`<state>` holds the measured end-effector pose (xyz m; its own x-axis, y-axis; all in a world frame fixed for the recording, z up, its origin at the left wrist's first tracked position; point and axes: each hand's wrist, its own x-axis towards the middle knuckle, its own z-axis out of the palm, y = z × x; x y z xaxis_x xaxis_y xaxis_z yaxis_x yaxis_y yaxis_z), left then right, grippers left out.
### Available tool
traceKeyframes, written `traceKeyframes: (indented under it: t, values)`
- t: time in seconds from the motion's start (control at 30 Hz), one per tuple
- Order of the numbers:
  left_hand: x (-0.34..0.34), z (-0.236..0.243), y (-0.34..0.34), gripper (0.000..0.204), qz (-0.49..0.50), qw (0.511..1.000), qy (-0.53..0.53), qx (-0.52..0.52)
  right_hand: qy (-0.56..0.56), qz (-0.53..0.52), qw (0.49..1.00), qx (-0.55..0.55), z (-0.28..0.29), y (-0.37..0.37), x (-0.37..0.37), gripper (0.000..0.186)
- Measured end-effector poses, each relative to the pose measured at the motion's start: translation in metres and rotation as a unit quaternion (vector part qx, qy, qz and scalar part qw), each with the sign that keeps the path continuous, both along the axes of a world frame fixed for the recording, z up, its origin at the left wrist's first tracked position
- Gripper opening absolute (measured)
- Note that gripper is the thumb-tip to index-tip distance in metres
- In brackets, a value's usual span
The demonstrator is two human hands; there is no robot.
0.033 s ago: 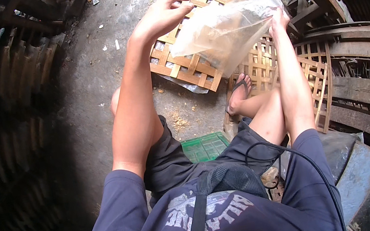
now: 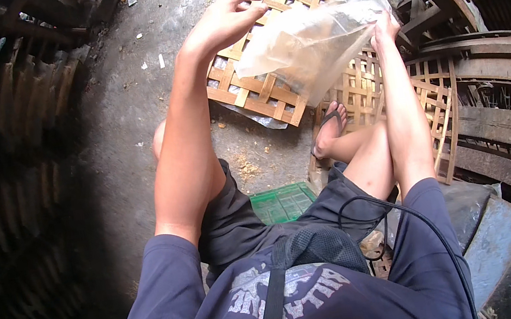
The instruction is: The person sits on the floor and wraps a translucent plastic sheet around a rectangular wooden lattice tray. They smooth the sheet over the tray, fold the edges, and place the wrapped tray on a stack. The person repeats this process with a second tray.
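Gripping is one-sided: the right hand (image 2: pixel 386 27) closes on the gathered edge of a translucent plastic bag (image 2: pixel 317 44), with a short loose flap standing above the fist. The left hand (image 2: pixel 228 21) is loosely curved, with a gap between thumb and fingers; contact between it and the bag cannot be confirmed. The bag fans out from the right fist toward the left in a creased, glossy wedge, positioned over a lattice panel (image 2: pixel 254 105) of flat, pale-brown woven strips with square openings. Whether the bag's lower face touches the panel cannot be determined. Clear plastic sheeting (image 2: pixel 259 119) shows beneath the panel's near edge, against a rough grey floor (image 2: pixel 123 113). Just beside the panel, to the right, is a second woven lattice (image 2: pixel 360 87) of similar strips. A ribbed green plastic crate (image 2: pixel 285 203) shows between the person's legs.
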<state>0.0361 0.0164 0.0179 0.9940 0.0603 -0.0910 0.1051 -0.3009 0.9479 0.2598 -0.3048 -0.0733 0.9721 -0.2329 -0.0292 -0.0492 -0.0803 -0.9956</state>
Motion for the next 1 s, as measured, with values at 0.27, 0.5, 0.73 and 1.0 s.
traceKeyframes:
  t: [0.27,0.5,0.73,1.0]
  values:
    - [0.012,-0.014,0.018,0.053,-0.001,1.0,-0.003,0.027,0.034,0.229,0.973,-0.021,0.066,0.093,-0.068,0.035]
    - [0.014,-0.025,0.024,0.052,-0.009,0.999,-0.012,0.038,-0.064,0.379,0.862,-0.33,0.104,0.117,-0.161,0.036]
    - [0.017,-0.028,0.015,0.05,-0.011,0.999,-0.026,0.025,-0.085,0.4,0.805,-0.43,0.106,0.066,-0.209,0.026]
    - [0.017,-0.018,-0.014,0.048,-0.013,0.998,-0.022,0.049,-0.215,0.401,0.751,-0.478,0.128,-0.007,-0.302,0.012]
